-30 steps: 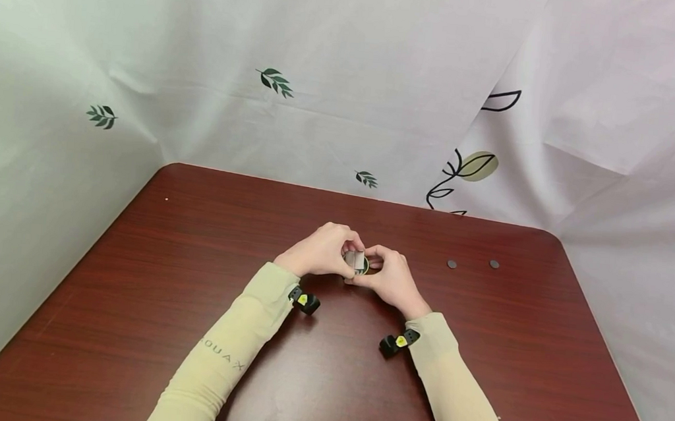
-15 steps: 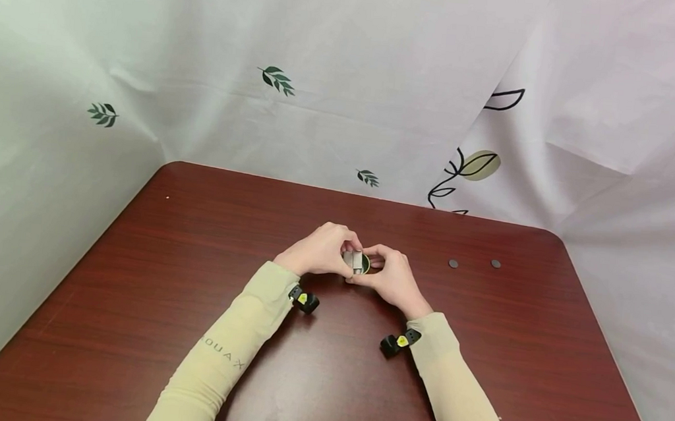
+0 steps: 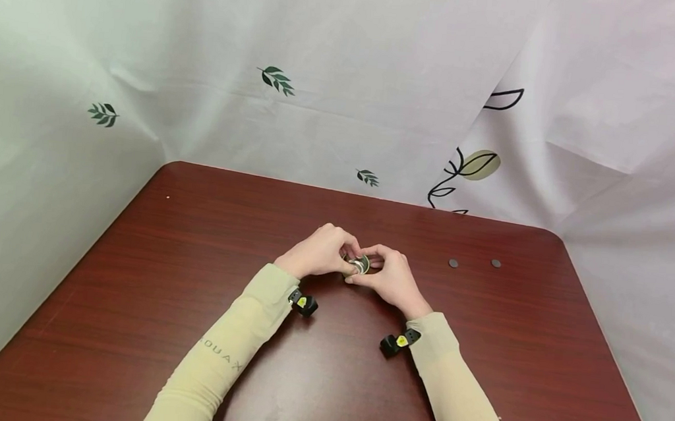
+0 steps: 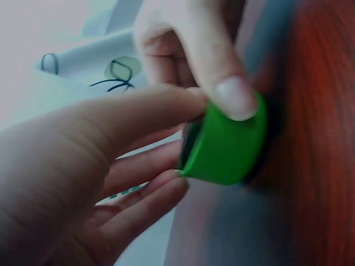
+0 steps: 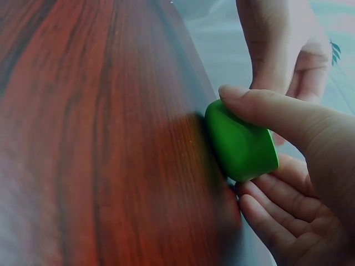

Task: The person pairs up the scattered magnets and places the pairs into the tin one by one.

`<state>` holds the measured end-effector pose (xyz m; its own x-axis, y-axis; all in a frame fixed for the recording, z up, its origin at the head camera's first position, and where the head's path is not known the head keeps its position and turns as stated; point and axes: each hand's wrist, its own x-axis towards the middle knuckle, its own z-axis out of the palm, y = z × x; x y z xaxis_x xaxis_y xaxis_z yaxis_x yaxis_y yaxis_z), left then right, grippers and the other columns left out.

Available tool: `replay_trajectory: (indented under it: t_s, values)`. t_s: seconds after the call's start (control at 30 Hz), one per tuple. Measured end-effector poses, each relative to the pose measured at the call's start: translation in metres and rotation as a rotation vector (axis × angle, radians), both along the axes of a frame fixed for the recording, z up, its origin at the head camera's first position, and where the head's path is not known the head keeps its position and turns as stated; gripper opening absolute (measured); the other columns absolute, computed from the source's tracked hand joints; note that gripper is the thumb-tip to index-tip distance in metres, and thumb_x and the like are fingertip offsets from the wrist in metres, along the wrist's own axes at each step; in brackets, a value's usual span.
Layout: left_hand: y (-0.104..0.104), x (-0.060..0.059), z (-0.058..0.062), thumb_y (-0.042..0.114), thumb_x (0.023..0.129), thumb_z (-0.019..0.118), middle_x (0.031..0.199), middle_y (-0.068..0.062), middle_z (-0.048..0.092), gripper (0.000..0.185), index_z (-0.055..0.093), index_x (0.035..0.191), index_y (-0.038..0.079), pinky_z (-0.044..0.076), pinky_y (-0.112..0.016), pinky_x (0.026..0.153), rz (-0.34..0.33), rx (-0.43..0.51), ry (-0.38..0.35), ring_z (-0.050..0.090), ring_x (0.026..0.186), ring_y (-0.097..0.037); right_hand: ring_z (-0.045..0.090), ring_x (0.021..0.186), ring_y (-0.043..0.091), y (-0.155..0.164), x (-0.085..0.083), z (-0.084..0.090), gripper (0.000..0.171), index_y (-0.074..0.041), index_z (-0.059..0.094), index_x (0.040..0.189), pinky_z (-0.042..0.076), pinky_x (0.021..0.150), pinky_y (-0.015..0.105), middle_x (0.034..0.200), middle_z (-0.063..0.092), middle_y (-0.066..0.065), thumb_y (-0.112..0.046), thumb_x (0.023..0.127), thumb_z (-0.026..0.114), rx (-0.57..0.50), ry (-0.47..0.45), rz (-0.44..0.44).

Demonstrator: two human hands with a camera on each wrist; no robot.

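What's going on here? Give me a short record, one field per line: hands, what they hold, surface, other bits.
left hand: grips the cap, fingers curled
right hand: thumb on the cap's side, fingers curled under it
cap: green, small, round, held between both hands low over the table; something silvery shows in it from the head view
table: dark red wood grain
discs: two small dark ones lying on the table to the right, apart from the hands
backdrop: white sheet with leaf prints
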<state>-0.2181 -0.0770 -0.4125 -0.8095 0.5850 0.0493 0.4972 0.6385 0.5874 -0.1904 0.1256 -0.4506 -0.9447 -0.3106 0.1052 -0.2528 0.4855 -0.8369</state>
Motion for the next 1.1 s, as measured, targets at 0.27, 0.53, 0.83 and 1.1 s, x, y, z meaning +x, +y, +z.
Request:
replay_trajectory:
  t_s: [0.27,0.53,0.83,1.1]
  values:
    - [-0.002,0.001,-0.006,0.024,0.084,0.087,0.089,0.008,0.072,0.02,0.076,0.098,0.016,0.052,-0.026,0.077,0.004,0.088,0.013,0.064,0.084,-0.008,0.07,0.095,0.015,0.0,0.001,0.001,0.053,-0.01,0.072,0.115,0.058,0.083,0.034,0.108,0.071,0.001,-0.026,0.071,0.096,0.007,-0.006,-0.009]
    - [-0.013,0.003,-0.011,0.014,0.09,0.081,0.087,0.007,0.069,0.015,0.076,0.103,0.014,0.055,-0.026,0.07,0.063,0.206,-0.03,0.065,0.076,-0.007,0.07,0.092,0.013,0.0,0.001,0.0,0.052,-0.012,0.072,0.114,0.058,0.081,0.033,0.106,0.07,-0.001,-0.028,0.071,0.096,0.007,-0.002,0.002]
    - [-0.01,-0.001,-0.006,0.012,0.09,0.081,0.09,0.003,0.071,0.016,0.075,0.105,0.013,0.054,-0.027,0.073,0.107,0.135,-0.128,0.067,0.079,-0.011,0.071,0.093,0.014,0.0,0.0,0.0,0.052,-0.011,0.071,0.114,0.058,0.081,0.033,0.106,0.071,0.0,-0.026,0.071,0.096,-0.004,0.0,0.007]
    - [0.0,0.002,0.003,0.008,0.09,0.079,0.087,0.003,0.068,0.014,0.075,0.101,0.015,0.052,-0.028,0.076,0.132,0.062,-0.106,0.063,0.085,-0.015,0.071,0.094,0.016,0.001,0.0,-0.001,0.054,-0.01,0.071,0.116,0.058,0.083,0.036,0.107,0.071,0.002,-0.027,0.071,0.096,-0.011,-0.008,0.01]
